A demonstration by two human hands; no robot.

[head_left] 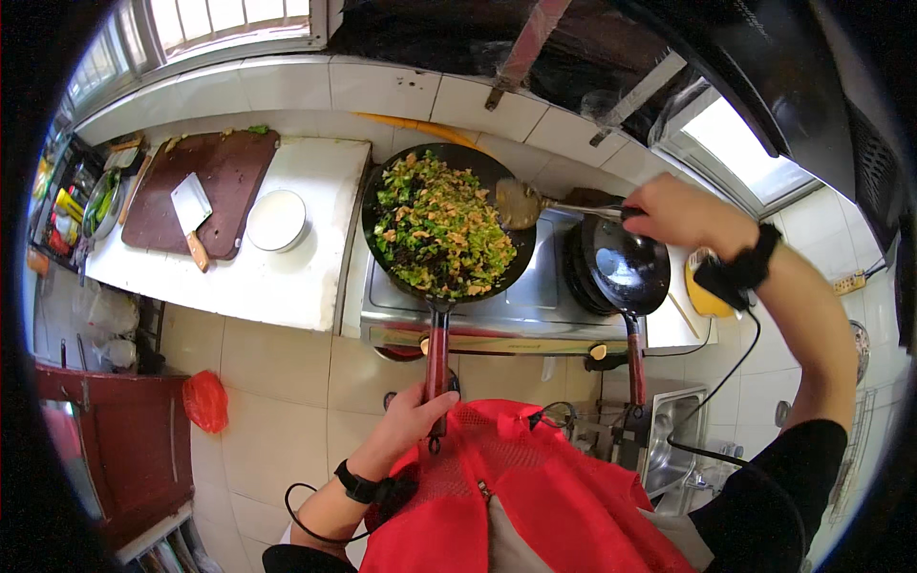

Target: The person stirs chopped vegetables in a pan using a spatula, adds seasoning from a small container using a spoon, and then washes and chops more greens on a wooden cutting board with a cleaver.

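Note:
A dark wok (pixel 523 256) sits over the left side of the gas stove, filled with chopped greens, dark bits and small golden pieces (pixel 444 224). Its reddish-brown handle points toward me, and my left hand (pixel 413 420) is closed around the end of it. In my right hand (pixel 683 218), raised over the right side of the stove, is the handle of a metal cooking spatula (pixel 564 206). The broad head of the spatula rests at the wok's right rim, beside the food, with some residue on it. My fingertips on the spatula handle are partly hidden.
A second black pan (pixel 626 267) stands on the right of the metal stove (pixel 411 327). Left on the white counter are a white bowl (pixel 277 221), a brown cutting board (pixel 158 220) and a cleaver (pixel 192 203). A sink (pixel 671 441) lies to the right, and a cable hangs from my right wrist.

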